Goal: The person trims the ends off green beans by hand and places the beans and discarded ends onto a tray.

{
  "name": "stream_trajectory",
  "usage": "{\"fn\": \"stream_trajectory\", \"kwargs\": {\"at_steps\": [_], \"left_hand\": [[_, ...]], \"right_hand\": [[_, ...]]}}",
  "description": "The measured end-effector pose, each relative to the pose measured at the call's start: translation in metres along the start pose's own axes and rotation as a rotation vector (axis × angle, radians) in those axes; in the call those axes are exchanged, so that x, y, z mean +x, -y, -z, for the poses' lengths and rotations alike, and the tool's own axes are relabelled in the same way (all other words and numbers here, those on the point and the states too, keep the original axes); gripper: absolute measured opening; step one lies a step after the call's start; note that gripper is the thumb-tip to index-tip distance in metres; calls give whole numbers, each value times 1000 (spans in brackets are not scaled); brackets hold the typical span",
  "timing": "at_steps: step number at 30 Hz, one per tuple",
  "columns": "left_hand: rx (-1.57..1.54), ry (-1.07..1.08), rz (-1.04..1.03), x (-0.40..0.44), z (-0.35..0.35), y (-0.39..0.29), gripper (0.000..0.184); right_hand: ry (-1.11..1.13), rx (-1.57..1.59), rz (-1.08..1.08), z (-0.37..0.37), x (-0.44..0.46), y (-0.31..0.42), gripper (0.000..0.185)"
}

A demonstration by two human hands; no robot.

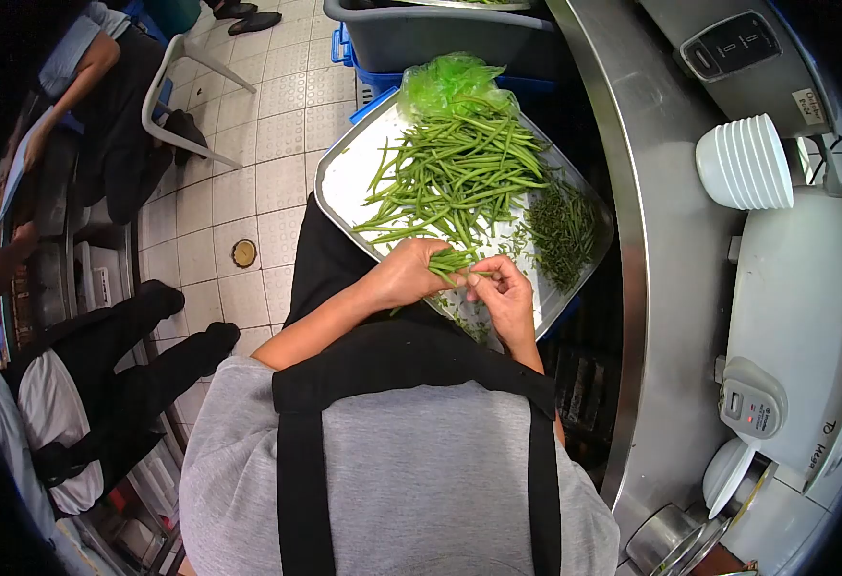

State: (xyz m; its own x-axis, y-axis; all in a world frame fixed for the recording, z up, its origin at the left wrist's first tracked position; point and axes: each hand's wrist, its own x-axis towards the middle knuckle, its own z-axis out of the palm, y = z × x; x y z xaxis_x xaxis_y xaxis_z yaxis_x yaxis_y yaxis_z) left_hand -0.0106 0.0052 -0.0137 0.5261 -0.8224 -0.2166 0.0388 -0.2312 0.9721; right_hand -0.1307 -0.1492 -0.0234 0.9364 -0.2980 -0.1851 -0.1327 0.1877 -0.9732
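My left hand (pixel 408 276) is closed around a small bunch of green beans (pixel 450 263) above the near edge of a metal tray (pixel 356 158). Beside it, my right hand (pixel 505 296) pinches the end of a bean in that bunch, thumb and fingertips together. A large heap of loose green beans (pixel 464 173) covers the middle of the tray. On the right side lies a darker pile of short trimmed bean ends (pixel 562 232). A green plastic bag (pixel 452 84) rests at the far corner, partly under beans. More small scraps are scattered near my hands.
A steel counter (pixel 623 192) runs along the right, carrying stacked white bowls (pixel 745 163) and rice cookers (pixel 752 398). A grey tub (pixel 445 43) stands beyond the tray. At left are a white chair (pixel 186 106), people in dark clothes, and a round lid-like object (pixel 243 253) on the tiles.
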Motion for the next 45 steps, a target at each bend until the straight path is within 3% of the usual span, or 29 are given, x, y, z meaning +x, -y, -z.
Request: {"fn": "stream_trajectory", "kwargs": {"at_steps": [3, 6, 9, 15, 19, 21, 24, 28, 31, 35, 40, 45], "left_hand": [[74, -8, -10, 0, 2, 3, 18], [111, -2, 29, 1, 2, 0, 18], [141, 8, 39, 1, 3, -7, 20], [235, 46, 18, 0, 3, -6, 23], [281, 64, -36, -1, 4, -5, 22], [129, 155, 82, -2, 5, -11, 20], [-106, 171, 140, -1, 7, -13, 20], [-377, -9, 110, 2, 10, -10, 21], [-459, -83, 85, 5, 10, -10, 19], [-502, -136, 72, 3, 8, -12, 18], [-548, -193, 48, 3, 9, -12, 17], [-574, -225, 67, 2, 8, -18, 16]], "right_hand": [[-60, -187, -30, 3, -3, 8, 10], [-115, -627, 208, 0, -7, 26, 10], [-152, -722, 227, -5, -11, 33, 11], [-123, -625, 243, -4, -7, 26, 11], [-97, -969, 359, -4, -7, 34, 11], [-113, -1211, 488, -1, -3, 26, 10], [-225, -1094, 352, 10, 1, 12, 14], [-70, -835, 29, 14, -5, 18, 24], [94, -644, 118, 3, -6, 20, 24], [203, -493, -29, -6, -9, 10, 18], [9, -290, -118, 5, -6, -3, 19], [123, -101, -235, 17, -5, 10, 22]]}}
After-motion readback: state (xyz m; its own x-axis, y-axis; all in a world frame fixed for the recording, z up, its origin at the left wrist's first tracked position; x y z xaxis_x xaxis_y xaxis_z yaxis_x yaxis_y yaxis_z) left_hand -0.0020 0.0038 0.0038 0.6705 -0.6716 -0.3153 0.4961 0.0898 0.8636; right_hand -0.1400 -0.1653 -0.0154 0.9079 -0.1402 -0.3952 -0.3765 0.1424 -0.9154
